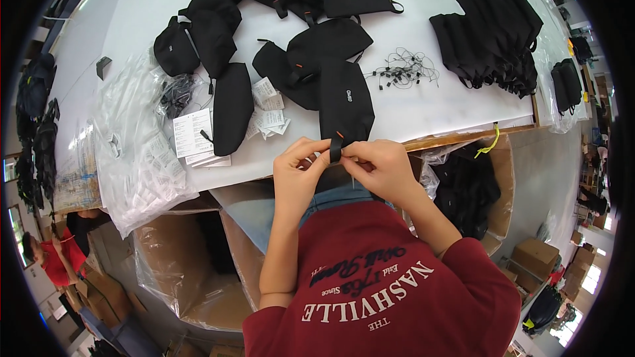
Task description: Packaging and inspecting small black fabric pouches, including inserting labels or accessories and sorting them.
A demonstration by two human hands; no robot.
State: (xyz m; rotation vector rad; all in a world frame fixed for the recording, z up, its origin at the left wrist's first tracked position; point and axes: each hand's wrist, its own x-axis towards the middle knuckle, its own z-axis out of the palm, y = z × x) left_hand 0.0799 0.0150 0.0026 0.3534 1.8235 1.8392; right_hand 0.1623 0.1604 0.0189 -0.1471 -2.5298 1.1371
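At the front edge of the white table, a black fabric pouch [347,102] lies with its near end toward me. From that end rises a black strap loop [336,150] with a small orange tab beside it. My left hand [297,166] pinches the loop from the left, fingers closed. Closed as well, my right hand [383,166] pinches at the loop's right side; whether a thin cord is also between those fingertips I cannot tell. Beyond the pouch, a tangle of thin black cords [407,69] with small tabs rests on the table.
More black pouches [215,33] are heaped toward the back and left. Rows of them [489,33] stand at the right. White cards [193,135], small paper labels [268,109] and clear plastic bags [135,139] lie left. Below the table are lined cartons [172,258]; another person [59,258] is far left.
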